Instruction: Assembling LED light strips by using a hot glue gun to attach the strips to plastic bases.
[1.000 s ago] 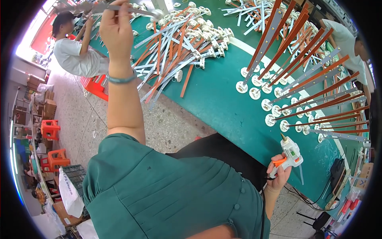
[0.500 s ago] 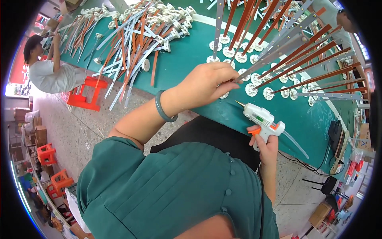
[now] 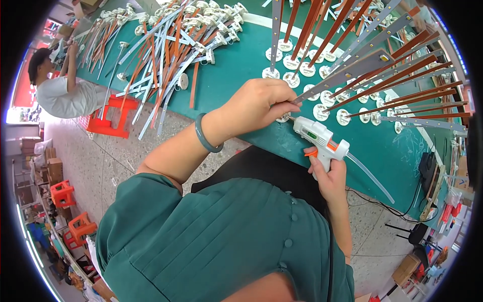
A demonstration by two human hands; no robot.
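My left hand (image 3: pixel 264 103) pinches the lower end of a grey LED strip (image 3: pixel 347 73), which slants up to the right. A white round base (image 3: pixel 283 118) shows partly below those fingers; the rest of it is hidden. My right hand (image 3: pixel 329 178) grips a white hot glue gun (image 3: pixel 312 133) with a finger at its orange trigger. The gun's nozzle points at the white base, close under my left fingers, and its tip is hard to make out. From its back end sticks a translucent glue stick (image 3: pixel 372 177).
Several white round bases (image 3: pixel 321 111) with upright brown and grey strips stand on the green table (image 3: pixel 226 80), right of my left hand. A heap of strips with white bases (image 3: pixel 171 60) lies at the far left. A person (image 3: pixel 70 90) works beyond a red stool (image 3: pixel 118 118).
My right hand has brought the glue gun up and left, so its nozzle has moved in under my left fingers. The held strip has tilted slightly lower; my left hand has barely moved.
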